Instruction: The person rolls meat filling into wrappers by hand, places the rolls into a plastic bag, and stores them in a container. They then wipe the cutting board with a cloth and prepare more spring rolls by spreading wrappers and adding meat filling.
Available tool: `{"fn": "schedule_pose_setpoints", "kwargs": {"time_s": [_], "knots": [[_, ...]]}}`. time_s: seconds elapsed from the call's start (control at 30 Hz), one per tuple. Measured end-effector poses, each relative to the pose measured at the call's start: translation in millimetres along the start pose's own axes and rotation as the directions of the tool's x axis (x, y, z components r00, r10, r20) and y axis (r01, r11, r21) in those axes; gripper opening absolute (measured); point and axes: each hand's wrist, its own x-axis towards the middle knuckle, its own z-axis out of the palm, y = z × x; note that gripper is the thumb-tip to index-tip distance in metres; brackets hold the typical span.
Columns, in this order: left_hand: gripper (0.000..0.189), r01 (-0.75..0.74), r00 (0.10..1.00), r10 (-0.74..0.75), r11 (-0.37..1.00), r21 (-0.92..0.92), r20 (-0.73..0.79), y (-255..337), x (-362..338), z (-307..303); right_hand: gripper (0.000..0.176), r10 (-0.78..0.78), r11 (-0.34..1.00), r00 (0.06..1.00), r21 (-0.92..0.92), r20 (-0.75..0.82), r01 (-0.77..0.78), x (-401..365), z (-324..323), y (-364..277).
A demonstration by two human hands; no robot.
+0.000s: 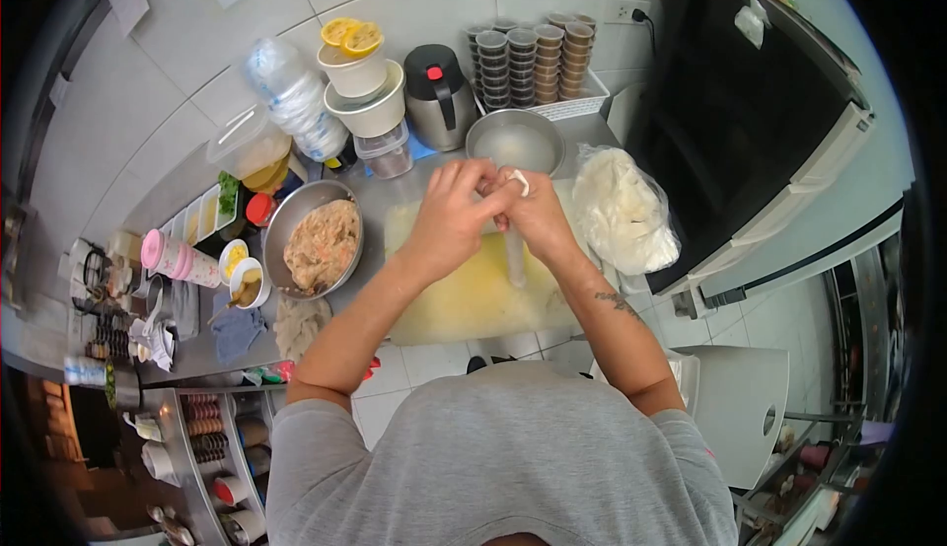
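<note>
My left hand and my right hand meet over the cutting board, fingers bent and pinched together. A small piece of white dough shows at the fingertips of my right hand. The left fingers press against the same spot, and most of what lies between the hands is hidden. Below them, a pale rod like a small rolling pin rests on the yellowish board. Just beyond my hands stands a metal bowl of cloudy liquid. To the right sits a clear plastic bag of white dough.
A steel bowl of minced filling stands left of the board, near small white bowls and a blue cloth. Behind are a steel jug, stacked tubs and a basket of lidded cups. A dark fridge borders the right.
</note>
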Motion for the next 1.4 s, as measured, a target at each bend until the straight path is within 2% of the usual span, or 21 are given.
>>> {"fn": "schedule_pose_setpoints", "kwargs": {"time_s": [0.03, 0.13, 0.23, 0.33, 0.43, 0.53, 0.63, 0.73, 0.83, 0.93, 1.03, 1.13, 1.23, 1.27, 1.3, 1.4], "knots": [[0.045, -0.036, 0.998, 0.033, 0.997, 0.073, 0.045, 2, 3, -7, 0.013, 0.018, 1.000, 1.000, -0.015, -0.003, -0.018, 0, 2, 0], [0.030, -0.080, 0.973, 0.070, 0.996, 0.038, 0.219, -3, 14, -21, 0.011, 0.099, 0.993, 0.992, -0.069, 0.072, -0.094, -2, 8, -5], [0.018, 0.101, 0.979, -0.050, 0.960, -0.262, 0.196, -8, 29, -37, 0.008, 0.099, 0.990, 0.982, -0.118, 0.158, -0.081, -6, 9, -12], [0.015, 0.260, 0.905, -0.122, 0.917, -0.303, 0.409, -5, 44, -55, 0.010, 0.088, 0.996, 0.971, -0.012, 0.221, -0.087, -8, 14, -17], [0.013, 0.090, 0.896, 0.020, 0.970, -0.225, 0.443, -7, 46, -53, 0.011, 0.116, 0.993, 0.974, -0.037, 0.193, -0.111, -14, 21, -28], [0.015, 0.048, 0.897, 0.046, 0.978, -0.201, 0.439, -9, 39, -48, 0.011, 0.114, 0.992, 0.971, -0.074, 0.212, -0.101, -13, 14, -21], [0.020, 0.070, 0.923, 0.034, 0.964, -0.255, 0.383, -5, 28, -42, 0.007, 0.116, 0.991, 0.974, -0.087, 0.194, -0.100, -11, 12, -18], [0.030, -0.083, 0.967, 0.119, 0.983, -0.164, 0.226, -1, 17, -34, 0.010, 0.135, 0.991, 0.985, -0.019, 0.105, -0.133, -7, 7, -12], [0.036, 0.060, 0.983, -0.007, 0.957, -0.284, 0.185, -2, 17, -34, 0.009, 0.132, 0.991, 0.987, -0.023, 0.091, -0.130, -7, 9, -19], [0.043, 0.016, 0.991, 0.010, 0.982, -0.188, 0.136, 3, 14, -29, 0.011, 0.103, 0.994, 0.989, -0.047, 0.109, -0.099, -2, 11, -25], [0.037, 0.011, 0.986, 0.012, 0.991, -0.135, 0.165, 0, 13, -29, 0.012, 0.129, 0.992, 0.983, -0.032, 0.128, -0.126, 0, 10, -22], [0.030, 0.104, 0.994, -0.101, 0.904, -0.416, 0.030, -14, 7, -24, 0.015, 0.088, 0.987, 0.992, 0.130, 0.086, -0.099, -3, 10, -31], [0.030, 0.412, 0.907, -0.355, 0.629, -0.660, 0.227, 1, -22, 0, 0.014, -0.007, 0.904, 0.986, 0.422, 0.166, -0.064, 0, -7, -34], [0.034, 0.478, 0.874, -0.256, 0.602, -0.640, 0.413, -8, -39, 24, 0.016, -0.014, 0.877, 0.993, 0.478, 0.117, -0.044, -1, -12, -33], [0.038, 0.541, 0.803, -0.144, 0.582, -0.607, 0.578, -15, -53, 42, 0.018, -0.018, 0.848, 0.998, 0.530, 0.068, -0.021, -3, -17, -28], [0.034, 0.785, 0.568, -0.324, 0.488, -0.381, 0.756, -2, -63, 41, 0.024, -0.010, 0.738, 0.997, 0.673, -0.072, 0.056, -12, -33, -4]]}}
